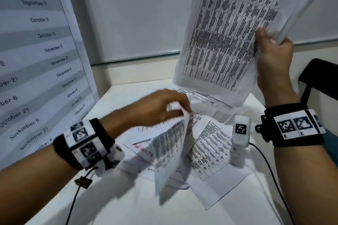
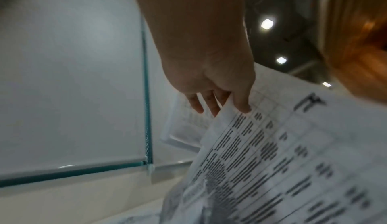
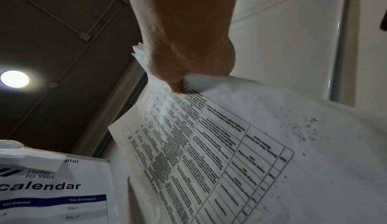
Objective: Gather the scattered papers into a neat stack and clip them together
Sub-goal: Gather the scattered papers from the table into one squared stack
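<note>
My right hand is raised at the upper right and grips a bundle of printed sheets by one edge, thumb on the front page; the right wrist view shows that hand clenched round the gathered sheets. Lower, over the table's middle, my left hand pinches the top edge of one printed sheet, which hangs down, blurred. In the left wrist view its fingers hold that sheet. Several more printed papers lie scattered on the white table. No clip is visible.
A calendar poster leans on the wall at the left, close to my left arm. A white board covers the wall behind. A dark chair stands at the right. Cables trail from both wristbands across the table.
</note>
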Demonstrator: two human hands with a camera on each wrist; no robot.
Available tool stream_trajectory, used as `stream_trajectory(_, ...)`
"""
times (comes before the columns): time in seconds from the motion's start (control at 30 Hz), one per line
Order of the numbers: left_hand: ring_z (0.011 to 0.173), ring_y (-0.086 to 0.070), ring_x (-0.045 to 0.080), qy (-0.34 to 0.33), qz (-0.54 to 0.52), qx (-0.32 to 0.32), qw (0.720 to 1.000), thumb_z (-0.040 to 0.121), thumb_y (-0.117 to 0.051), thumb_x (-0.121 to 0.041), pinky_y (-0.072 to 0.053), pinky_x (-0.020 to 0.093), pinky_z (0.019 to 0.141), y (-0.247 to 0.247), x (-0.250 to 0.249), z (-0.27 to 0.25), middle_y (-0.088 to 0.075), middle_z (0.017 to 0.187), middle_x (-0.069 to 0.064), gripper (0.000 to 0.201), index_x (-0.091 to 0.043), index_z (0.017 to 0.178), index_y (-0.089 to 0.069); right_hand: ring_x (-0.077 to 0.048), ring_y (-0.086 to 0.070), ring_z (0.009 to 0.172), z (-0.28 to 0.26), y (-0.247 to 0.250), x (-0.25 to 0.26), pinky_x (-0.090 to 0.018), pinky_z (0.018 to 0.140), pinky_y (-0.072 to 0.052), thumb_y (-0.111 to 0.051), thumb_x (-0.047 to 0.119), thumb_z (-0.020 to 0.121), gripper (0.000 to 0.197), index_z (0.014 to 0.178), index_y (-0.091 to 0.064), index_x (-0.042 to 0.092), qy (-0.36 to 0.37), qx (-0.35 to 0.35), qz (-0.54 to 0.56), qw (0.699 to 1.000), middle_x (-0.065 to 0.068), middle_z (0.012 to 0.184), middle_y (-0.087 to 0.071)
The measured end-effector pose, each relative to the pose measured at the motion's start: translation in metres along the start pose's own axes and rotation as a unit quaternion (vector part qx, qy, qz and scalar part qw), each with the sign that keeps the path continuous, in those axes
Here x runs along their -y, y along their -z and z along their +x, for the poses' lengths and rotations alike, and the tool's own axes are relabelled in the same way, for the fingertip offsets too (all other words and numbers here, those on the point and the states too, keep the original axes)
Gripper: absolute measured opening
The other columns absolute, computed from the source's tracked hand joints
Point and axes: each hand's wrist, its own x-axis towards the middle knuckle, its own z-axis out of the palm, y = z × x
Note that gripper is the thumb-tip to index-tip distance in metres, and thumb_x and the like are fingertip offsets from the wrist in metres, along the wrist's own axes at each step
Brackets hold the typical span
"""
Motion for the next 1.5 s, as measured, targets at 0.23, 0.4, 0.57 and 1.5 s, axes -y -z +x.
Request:
stream_trajectory(0.23,0.076,-0.062,0.005,0.162,-0.256,-0.434,0.849,0.091,-0.068,-0.017,-0.055,0.028,0.07,0.071,0.043,0.007,-0.067,0.08,-0.013,0.013,-0.023,0.089,-0.056,-0.007,-0.068,0.093,0.006,0.01,0.005,-0.025,0.089,-0.057,-0.072,0.031,0.091,0.017,0.093,-0.058,0.023,0.019,-0.034,0.018,0.999,0.006,0.095,-0.067)
stream_trajectory(0.4,0.084,-0.072,0.033,0.386,-0.249,-0.463,0.758,0.092,-0.069,-0.022,-0.062,0.038,0.068,0.059,0.117,-0.005,-0.071,0.083,0.006,0.007,-0.018,0.097,-0.069,-0.019,-0.07,0.104,0.009,0.01,0.0,-0.039,0.097,-0.056,-0.075,0.037,0.087,0.034,0.108,-0.064,0.012,0.024,-0.021,0.003,0.999,-0.001,0.101,-0.069)
stream_trajectory(0.57,0.054,-0.062,0.021,0.552,-0.095,-0.276,0.781,0.094,-0.068,-0.02,-0.043,0.025,0.055,0.001,0.167,-0.043,-0.06,0.068,0.018,0.029,-0.004,0.071,-0.059,-0.021,-0.068,0.101,0.005,0.002,-0.006,-0.028,0.085,-0.059,-0.073,0.038,0.089,0.036,0.11,-0.065,0.01,0.014,0.004,-0.006,1.0,-0.006,0.103,-0.068)
stream_trajectory(1.5,0.081,-0.074,0.004,0.337,-0.242,-0.381,0.826,0.089,-0.074,-0.018,-0.056,0.02,0.071,0.069,0.081,-0.072,-0.079,0.091,-0.007,0.031,-0.004,0.115,-0.067,-0.003,-0.055,0.07,0.0,0.003,-0.022,-0.018,0.061,-0.044,-0.066,0.035,0.096,0.019,0.083,-0.058,0.023,0.001,-0.006,-0.134,0.991,0.01,0.079,-0.06)
